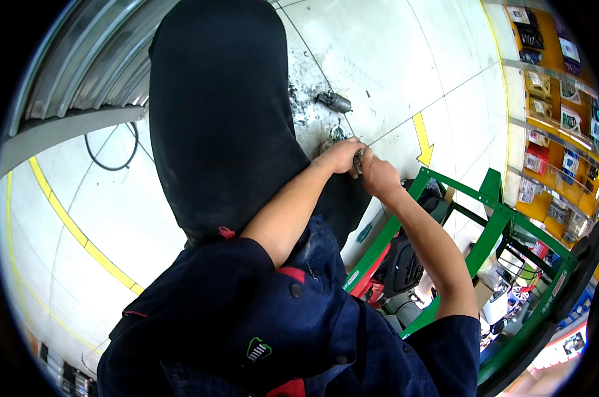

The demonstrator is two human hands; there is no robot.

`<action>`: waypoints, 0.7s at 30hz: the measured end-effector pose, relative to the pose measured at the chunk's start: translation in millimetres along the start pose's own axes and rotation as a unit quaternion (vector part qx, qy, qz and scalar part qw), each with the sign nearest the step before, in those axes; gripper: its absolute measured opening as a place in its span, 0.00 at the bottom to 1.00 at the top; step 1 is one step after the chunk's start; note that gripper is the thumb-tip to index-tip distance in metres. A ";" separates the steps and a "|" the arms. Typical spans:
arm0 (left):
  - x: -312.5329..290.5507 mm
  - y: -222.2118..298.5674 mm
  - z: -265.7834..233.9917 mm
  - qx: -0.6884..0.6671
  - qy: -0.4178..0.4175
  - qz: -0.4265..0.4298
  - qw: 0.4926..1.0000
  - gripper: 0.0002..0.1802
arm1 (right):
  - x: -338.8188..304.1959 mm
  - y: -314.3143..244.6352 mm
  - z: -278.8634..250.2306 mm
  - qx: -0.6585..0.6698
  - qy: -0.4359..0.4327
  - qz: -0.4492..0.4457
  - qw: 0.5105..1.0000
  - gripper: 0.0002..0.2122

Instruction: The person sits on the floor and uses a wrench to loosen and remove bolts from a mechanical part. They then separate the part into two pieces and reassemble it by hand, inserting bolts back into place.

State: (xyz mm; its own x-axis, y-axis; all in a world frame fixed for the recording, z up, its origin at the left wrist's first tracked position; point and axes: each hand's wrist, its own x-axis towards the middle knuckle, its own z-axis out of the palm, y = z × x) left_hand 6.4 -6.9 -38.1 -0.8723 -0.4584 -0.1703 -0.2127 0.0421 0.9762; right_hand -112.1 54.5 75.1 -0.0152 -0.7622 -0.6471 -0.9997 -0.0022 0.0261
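Both of my hands are close together in front of my knee, above the floor. My left hand (339, 156) is closed, its fingers curled around a small dirty grey metal part (358, 161). Pressed against the other side of that part is my right hand (380, 177), also closed; its fingertips are partly hidden. The exact kind of the part does not show. Just beyond the left hand, a ring-shaped metal piece (338, 132) is visible. Farther off, a dark cylindrical metal component (334, 101) lies on its side on the stained tiles.
My black-trousered leg (220, 119) fills the left middle. At right stands a green metal frame (488, 225) with tools and boxes inside; a teal-handled screwdriver (364, 233) lies beside it. Shelves of bottles (557, 119) line the far right. A black hose loop (112, 167) lies left, near a ribbed metal shutter (81, 59).
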 end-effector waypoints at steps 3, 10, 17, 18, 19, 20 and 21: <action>-1.3 1.2 -1.3 0.002 -0.008 -0.015 1.000 0.43 | 3.8 -0.9 2.0 0.076 -0.034 0.024 0.996 0.13; 3.3 -3.4 1.4 0.007 -0.005 0.003 1.000 0.40 | 6.1 -1.4 2.2 0.170 -0.045 0.083 0.981 0.15; 1.1 4.1 -2.4 -0.024 -0.010 -0.019 0.999 0.40 | -0.2 -11.3 -22.3 0.042 -0.053 0.051 0.996 0.17; 2.1 2.9 1.0 -0.009 -0.009 -0.009 1.000 0.40 | 0.2 -7.0 -12.6 0.103 -0.046 0.049 0.992 0.17; 3.6 2.0 4.0 0.005 -0.008 0.002 1.000 0.40 | 0.1 -2.2 -5.3 0.162 -0.038 0.047 0.985 0.18; 0.7 1.5 4.8 -0.009 0.003 -0.004 1.000 0.39 | 0.0 -4.9 -5.0 0.100 -0.036 0.049 0.993 0.17; -3.1 2.7 7.6 -0.024 0.014 -0.009 1.000 0.39 | -3.1 -8.5 -5.8 0.036 -0.034 0.050 0.998 0.17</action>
State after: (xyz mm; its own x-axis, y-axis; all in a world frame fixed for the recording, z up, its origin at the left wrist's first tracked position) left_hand 5.2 1.3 -36.0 -0.8558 -0.4834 -0.1842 -0.2059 -0.0084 0.9785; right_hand -103.4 53.2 81.3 -0.1136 -0.7105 -0.6944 -0.9920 0.1203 0.0392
